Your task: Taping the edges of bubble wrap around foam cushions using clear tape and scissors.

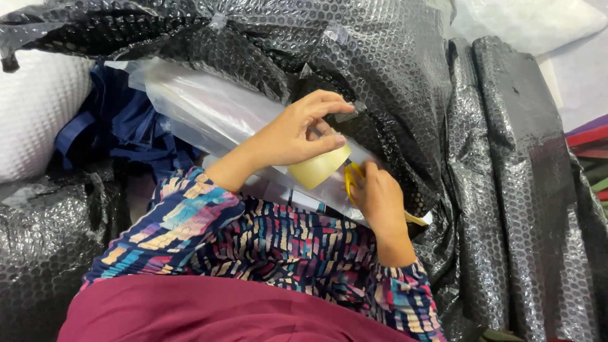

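My left hand (294, 134) grips a beige roll of tape (318, 168), and its fingertips pinch a clear strip of tape (347, 114) pulled up from the roll. Just right of the roll, my right hand (380, 197) is closed around yellow-handled scissors (350, 180); their blades are hidden behind the roll and my fingers. Both hands work over a clear plastic bag (209, 114) that lies against black bubble wrap (392, 69). My patterned sleeves (278, 247) cross the lower middle of the view.
Black bubble wrap sheets (506, 190) drape on the right and a heap (44, 234) fills the lower left. Dark blue fabric (120, 130) and white bubble wrap (38, 107) lie at left. Coloured flat items (589, 142) show at the right edge.
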